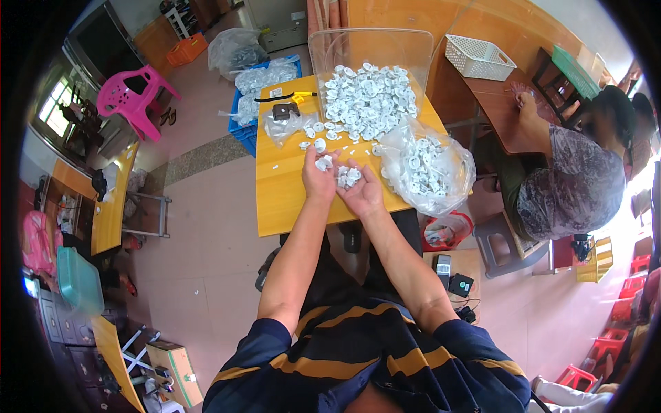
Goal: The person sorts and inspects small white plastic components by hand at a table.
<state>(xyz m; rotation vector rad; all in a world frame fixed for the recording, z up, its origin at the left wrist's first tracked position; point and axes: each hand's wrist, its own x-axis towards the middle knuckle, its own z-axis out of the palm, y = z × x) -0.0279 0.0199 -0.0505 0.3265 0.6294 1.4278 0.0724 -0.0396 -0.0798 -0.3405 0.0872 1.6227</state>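
My left hand is palm up over the near part of the yellow table, fingers curled around small white plastic parts. Beside it, my right hand is cupped upward with several small white plastic pieces in its palm. Just beyond my hands, a few round white parts lie loose on the table. A large heap of round white plastic parts fills a clear plastic bin lying at the far side. Right of my hands sits a clear bag of smaller white pieces.
A yellow-and-black tool and a dark block lie at the table's far left. Left of the table stands a blue crate with clear bags. Another person sits at a brown table on the right. A pink chair stands far left.
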